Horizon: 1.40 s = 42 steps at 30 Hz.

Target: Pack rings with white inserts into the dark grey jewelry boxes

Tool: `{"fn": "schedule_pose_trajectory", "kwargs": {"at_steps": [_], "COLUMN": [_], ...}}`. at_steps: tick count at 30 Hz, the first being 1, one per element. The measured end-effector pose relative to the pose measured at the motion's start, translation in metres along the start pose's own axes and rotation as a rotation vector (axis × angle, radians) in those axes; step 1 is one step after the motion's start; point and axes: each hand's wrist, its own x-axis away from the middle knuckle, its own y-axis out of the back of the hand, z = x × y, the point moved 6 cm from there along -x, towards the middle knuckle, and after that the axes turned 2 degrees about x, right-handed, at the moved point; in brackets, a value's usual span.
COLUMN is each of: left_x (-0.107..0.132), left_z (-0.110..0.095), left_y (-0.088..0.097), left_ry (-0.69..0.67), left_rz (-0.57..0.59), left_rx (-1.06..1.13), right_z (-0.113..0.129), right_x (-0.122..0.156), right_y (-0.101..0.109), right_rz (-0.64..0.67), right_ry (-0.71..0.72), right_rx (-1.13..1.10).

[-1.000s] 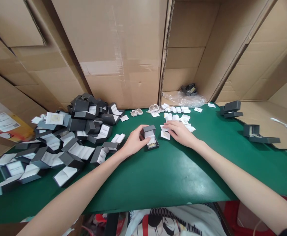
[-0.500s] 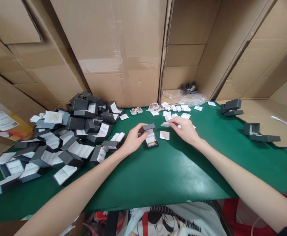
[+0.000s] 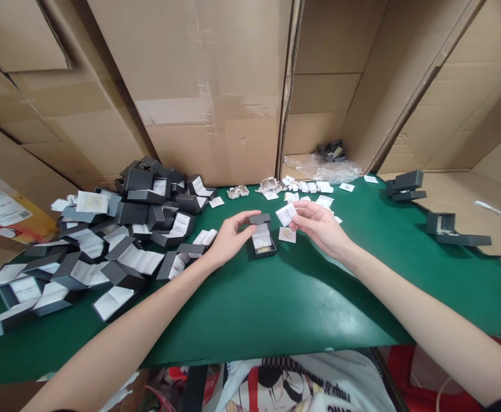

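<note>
A small open dark grey box (image 3: 262, 236) with a white lining stands on the green table (image 3: 276, 303). My left hand (image 3: 229, 237) is curled beside its left side, fingertips at the lid. My right hand (image 3: 319, 226) pinches a small white card (image 3: 285, 214) just above and to the right of the box. Another white card (image 3: 287, 234) lies flat on the table right of the box.
A heap of open grey boxes (image 3: 117, 240) covers the left of the table. Several white cards (image 3: 310, 191) lie at the back by a plastic bag (image 3: 323, 169). More grey boxes (image 3: 405, 186) sit at the right on cardboard (image 3: 469, 200). Cardboard walls (image 3: 216, 86) stand behind.
My right hand has lifted a white card off the table and brought it toward the open box. My left hand has stayed at the box, its fingers now nearer the lid.
</note>
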Motion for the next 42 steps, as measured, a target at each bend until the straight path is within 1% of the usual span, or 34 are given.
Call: {"fn": "schedule_pose_trajectory", "kwargs": {"at_steps": [5, 8, 10, 13, 16, 19, 22, 26, 32, 35, 39, 42], "left_x": [0.000, 0.003, 0.004, 0.007, 0.009, 0.009, 0.009, 0.008, 0.007, 0.007, 0.007, 0.007], "left_z": [0.008, 0.008, 0.006, 0.005, 0.008, 0.011, 0.013, 0.014, 0.012, 0.010, 0.009, 0.008], "left_y": [-0.002, -0.006, -0.011, -0.017, -0.020, -0.020, -0.020, -0.020, -0.019, -0.019, -0.020, -0.021], "left_ry": [0.101, 0.165, 0.189, 0.216, 0.261, 0.267, 0.266, 0.261, 0.235, 0.233, 0.229, 0.218], "left_rz": [-0.009, -0.002, 0.040, 0.103, 0.103, 0.100, 0.096, 0.103, 0.086, 0.069, 0.057, 0.059], "left_rx": [0.142, 0.214, 0.251, 0.279, 0.255, 0.246, 0.274, 0.310, 0.278, 0.272, 0.260, 0.262], "right_z": [0.001, 0.003, 0.005, 0.015, 0.029, 0.036, 0.038, 0.035, 0.029, 0.026, 0.022, 0.020], "right_x": [0.000, 0.001, 0.003, 0.010, 0.017, 0.022, 0.023, 0.023, 0.022, 0.021, 0.020, 0.021], "right_y": [0.000, -0.002, -0.007, -0.016, -0.028, -0.036, -0.038, -0.039, -0.046, -0.048, -0.049, -0.049], "right_rz": [-0.015, 0.015, 0.048, 0.052, 0.038, 0.069, 0.085, 0.085, 0.074, 0.091, 0.105, 0.114], "right_ry": [0.007, 0.044, 0.093, 0.248, 0.466, 0.623, 0.710, 0.754, 0.739, 0.741, 0.766, 0.822], "right_rx": [0.024, 0.120, 0.227, 0.491, 0.766, 0.908, 0.981, 1.046, 1.122, 1.140, 1.143, 1.096]}}
